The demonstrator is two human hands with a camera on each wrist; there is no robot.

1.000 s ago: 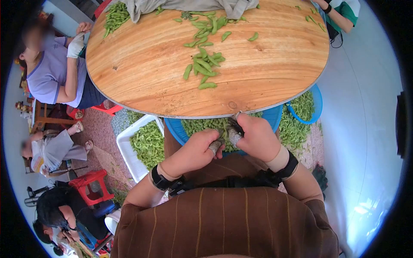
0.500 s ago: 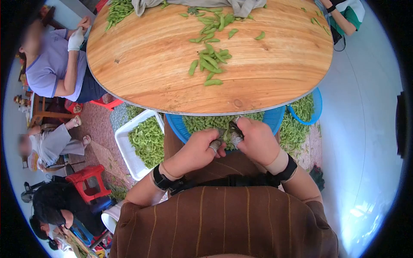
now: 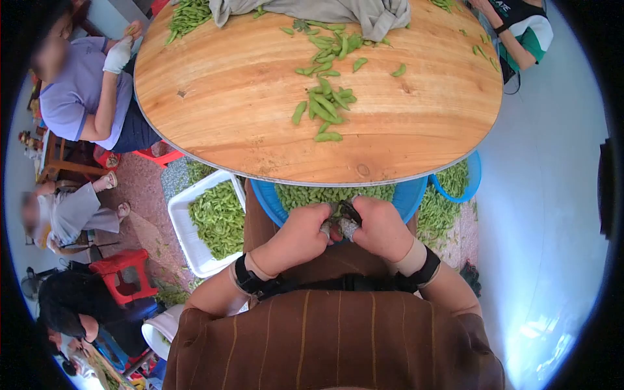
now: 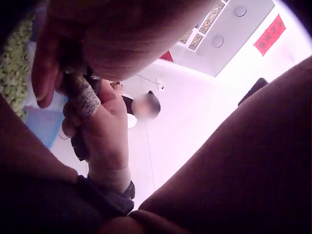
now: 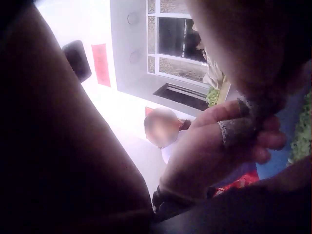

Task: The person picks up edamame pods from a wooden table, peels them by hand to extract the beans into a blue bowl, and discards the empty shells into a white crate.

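My left hand (image 3: 300, 234) and right hand (image 3: 380, 227) meet thumb to thumb just below the table edge, fingers curled and pinching a green soybean pod between them, mostly hidden by the fingers. Grey speckled wraps cover some fingers; in the left wrist view one wrap (image 4: 88, 100) shows clearly, and in the right wrist view another wrap (image 5: 237, 132) does. Something dark sits by the right thumb. Under the hands stands a blue basin (image 3: 263, 198), partly beneath the table, holding shelled green beans (image 3: 299, 195).
The round wooden table (image 3: 247, 123) juts in front, with loose pods (image 3: 328, 104) and a grey cloth (image 3: 292, 10). A white tray (image 3: 207, 265) of green pods lies left; a blue basket (image 3: 478, 175) and heaped pods (image 3: 432, 221) lie right. Other people sit around, near a red stool (image 3: 123, 270).
Both hands have drawn closer together and sit a little lower in the head view. The green pod, visible between the fingertips half a second ago, is now mostly covered. The head view has shifted slightly.
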